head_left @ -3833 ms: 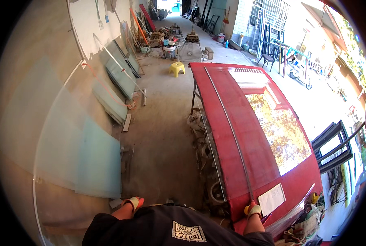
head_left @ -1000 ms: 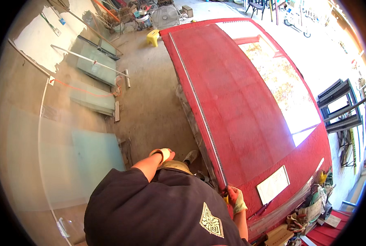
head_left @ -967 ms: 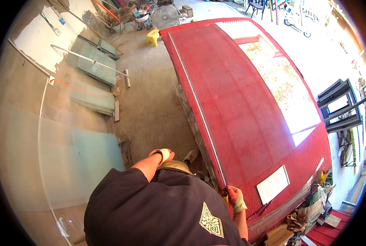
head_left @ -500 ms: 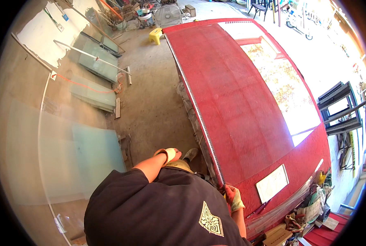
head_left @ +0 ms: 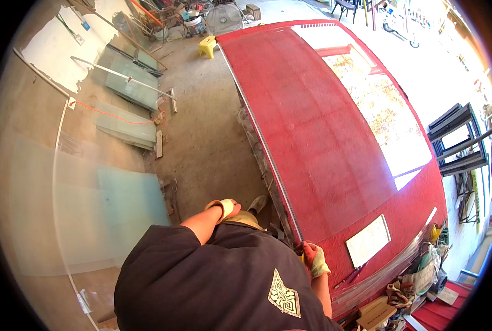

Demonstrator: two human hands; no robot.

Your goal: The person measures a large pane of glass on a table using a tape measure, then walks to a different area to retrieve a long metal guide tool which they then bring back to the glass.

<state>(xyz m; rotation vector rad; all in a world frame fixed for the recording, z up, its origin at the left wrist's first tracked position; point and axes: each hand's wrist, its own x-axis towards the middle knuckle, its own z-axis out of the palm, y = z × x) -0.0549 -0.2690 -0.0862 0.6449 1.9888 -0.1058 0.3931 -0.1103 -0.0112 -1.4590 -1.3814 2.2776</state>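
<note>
My gloved right hand [head_left: 315,259] is closed at the near left corner of a large red cloth-covered table [head_left: 334,243]. A small dark piece shows at its fingertips, where a long marked measuring strip [head_left: 276,172] along the table's left edge ends; what the fingers hold is mostly hidden. My left hand [head_left: 228,208], in a pale-cuffed glove, is at my waist by a yellowish cloth [head_left: 245,219]; its fingers are hidden. A large sheet, apparently glass [head_left: 328,138], lies on the table, with bright glare on its far right part.
A white paper pad [head_left: 368,241] and a dark pen [head_left: 355,273] lie at the table's near end. Glass sheets [head_left: 133,193] lean along the left wall. A yellow stool [head_left: 207,47] stands beyond the table's far left corner. Dark frames [head_left: 458,138] are at right; cardboard boxes [head_left: 375,315] sit at lower right.
My right hand stays at the table corner, with only a slight shift upward in view. The left hand has hardly moved.
</note>
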